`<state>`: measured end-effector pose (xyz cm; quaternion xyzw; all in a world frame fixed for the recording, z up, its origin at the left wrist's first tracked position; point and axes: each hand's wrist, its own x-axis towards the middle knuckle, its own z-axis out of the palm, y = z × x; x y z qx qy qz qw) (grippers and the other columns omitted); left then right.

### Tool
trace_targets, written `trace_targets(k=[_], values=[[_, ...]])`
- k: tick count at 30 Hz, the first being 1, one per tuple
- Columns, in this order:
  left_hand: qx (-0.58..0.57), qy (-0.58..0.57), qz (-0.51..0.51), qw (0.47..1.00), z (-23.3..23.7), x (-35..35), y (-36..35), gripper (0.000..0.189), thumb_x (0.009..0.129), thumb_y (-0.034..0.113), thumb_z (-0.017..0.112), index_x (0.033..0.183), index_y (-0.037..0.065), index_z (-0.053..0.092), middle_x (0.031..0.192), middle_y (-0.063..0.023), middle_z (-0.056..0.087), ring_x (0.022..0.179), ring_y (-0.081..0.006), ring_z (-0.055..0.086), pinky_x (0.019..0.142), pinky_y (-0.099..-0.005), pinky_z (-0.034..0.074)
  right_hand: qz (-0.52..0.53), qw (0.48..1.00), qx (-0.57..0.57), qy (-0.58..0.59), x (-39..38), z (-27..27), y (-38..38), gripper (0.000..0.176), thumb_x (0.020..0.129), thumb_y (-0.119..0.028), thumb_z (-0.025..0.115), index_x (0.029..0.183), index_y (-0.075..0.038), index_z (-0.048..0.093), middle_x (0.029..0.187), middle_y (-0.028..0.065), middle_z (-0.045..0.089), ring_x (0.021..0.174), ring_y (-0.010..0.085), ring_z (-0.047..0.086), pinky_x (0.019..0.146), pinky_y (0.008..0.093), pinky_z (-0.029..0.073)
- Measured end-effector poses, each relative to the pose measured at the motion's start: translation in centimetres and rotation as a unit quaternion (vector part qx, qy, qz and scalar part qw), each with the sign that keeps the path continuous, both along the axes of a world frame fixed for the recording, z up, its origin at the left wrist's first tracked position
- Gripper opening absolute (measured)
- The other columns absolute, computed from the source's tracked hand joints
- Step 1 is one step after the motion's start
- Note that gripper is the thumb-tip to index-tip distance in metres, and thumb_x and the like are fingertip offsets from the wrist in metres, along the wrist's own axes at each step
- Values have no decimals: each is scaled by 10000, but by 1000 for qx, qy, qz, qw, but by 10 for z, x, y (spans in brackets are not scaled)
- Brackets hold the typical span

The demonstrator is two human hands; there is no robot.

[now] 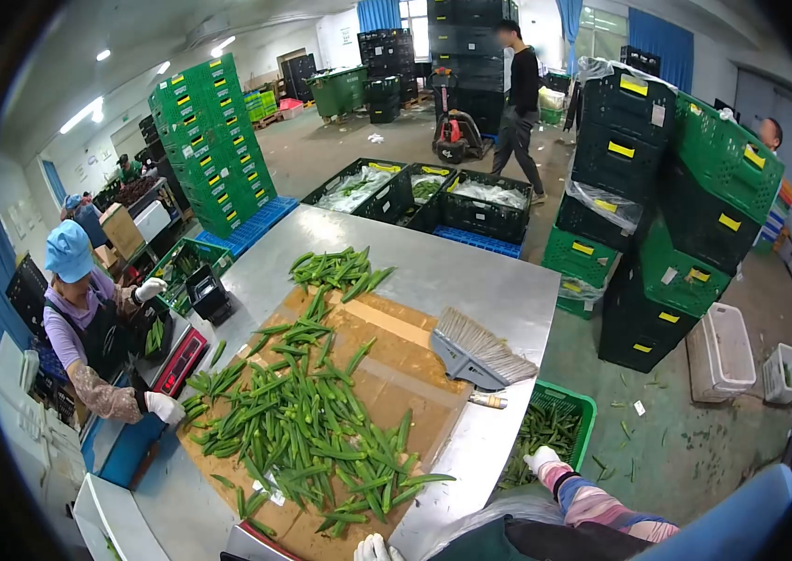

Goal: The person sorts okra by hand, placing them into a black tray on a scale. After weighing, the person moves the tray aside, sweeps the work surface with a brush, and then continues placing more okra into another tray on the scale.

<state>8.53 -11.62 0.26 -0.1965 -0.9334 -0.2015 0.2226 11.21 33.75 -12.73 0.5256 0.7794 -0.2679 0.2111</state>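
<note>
A heap of green okra [293,421] lies on a flattened cardboard sheet [414,374] on the metal table [470,290]. My left hand [375,550], in a white glove, is at the table's near edge below the heap. Its fingers are apart and nothing shows in them; the lower part is cut off by the frame. My right hand [542,458], also gloved, reaches down at the green crate [585,411], which holds more okra. Its fingertips are too small and partly hidden to show whether they grip anything.
A grey brush [480,351] rests on the cardboard's right edge. Across the table, a co-worker [87,318] reaches a gloved hand toward the okra, beside a red scale [181,360]. Stacked crates [620,159] stand at the right, black crates [358,192] beyond the table. Another person [519,103] walks behind.
</note>
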Motion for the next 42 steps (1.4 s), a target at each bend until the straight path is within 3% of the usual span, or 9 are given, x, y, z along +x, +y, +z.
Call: trace_targets(k=[7, 10, 15, 18, 24, 27, 30, 33, 42], values=[[18, 27, -13, 999, -3, 1, -1, 421, 883, 162, 646, 1276, 12, 640, 1185, -193, 673, 1051, -385, 634, 912, -484, 517, 50, 997, 51, 32, 1, -47, 16, 421, 898, -417, 620, 848, -33, 786, 725, 118, 743, 812, 290, 745, 821, 411, 575], [31, 36, -22, 999, -1, 2, -2, 421, 887, 156, 646, 1278, 3, 637, 1186, -196, 673, 1053, -391, 632, 918, -490, 514, 37, 998, -57, 13, -7, -33, 9, 442, 891, -452, 657, 972, -34, 774, 937, 196, 751, 970, 360, 720, 888, 436, 553], [35, 27, -28, 999, 8, 7, -1, 418, 905, 151, 634, 1293, -2, 625, 1207, -201, 664, 1072, -397, 622, 940, -495, 502, 111, 992, -55, 4, -6, -51, -1, 356, 937, -374, 603, 855, -90, 802, 748, 71, 758, 732, 216, 740, 769, 353, 574], [32, 22, -28, 999, 10, 8, 0, 417, 915, 150, 627, 1302, -4, 618, 1221, -203, 658, 1087, -399, 615, 952, -496, 495, 74, 992, -101, 30, 1, -46, 2, 408, 917, -424, 602, 897, -64, 794, 790, 107, 759, 854, 298, 740, 855, 389, 562], [30, 9, -24, 999, 22, 11, 2, 415, 936, 149, 613, 1321, -6, 603, 1248, -206, 646, 1117, -402, 601, 977, -497, 480, 68, 994, -49, 64, 12, -25, 0, 343, 911, -359, 594, 880, -80, 789, 809, 115, 756, 856, 285, 741, 833, 385, 567], [32, 6, -13, 999, 23, 13, 4, 414, 943, 158, 613, 1324, -1, 601, 1255, -202, 644, 1134, -401, 594, 997, -496, 467, -27, 983, 6, 179, 15, -37, -4, 194, 904, -183, 626, 864, -48, 759, 696, 95, 740, 633, 193, 726, 656, 333, 577], [49, -16, -26, 998, 17, 13, 0, 412, 944, 161, 611, 1325, 6, 601, 1254, -199, 644, 1140, -403, 591, 1000, -496, 465, -33, 982, -11, 184, 13, -42, -4, 192, 909, -176, 615, 875, -41, 747, 706, 96, 743, 621, 188, 723, 634, 335, 576], [39, -21, -22, 999, 12, 12, -2, 417, 943, 172, 613, 1327, 10, 600, 1257, -197, 643, 1150, -402, 587, 1001, -495, 465, -29, 984, -41, 168, 9, 3, -20, 193, 915, -182, 609, 912, -45, 744, 714, 98, 744, 609, 186, 716, 623, 333, 573], [40, 9, -26, 999, 3, 10, -3, 423, 941, 173, 618, 1334, 15, 601, 1266, -188, 645, 1152, -388, 593, 1008, -491, 467, 8, 982, -33, 183, 13, -43, -15, 208, 921, -195, 611, 919, -56, 765, 731, 102, 751, 623, 185, 718, 641, 325, 582]])
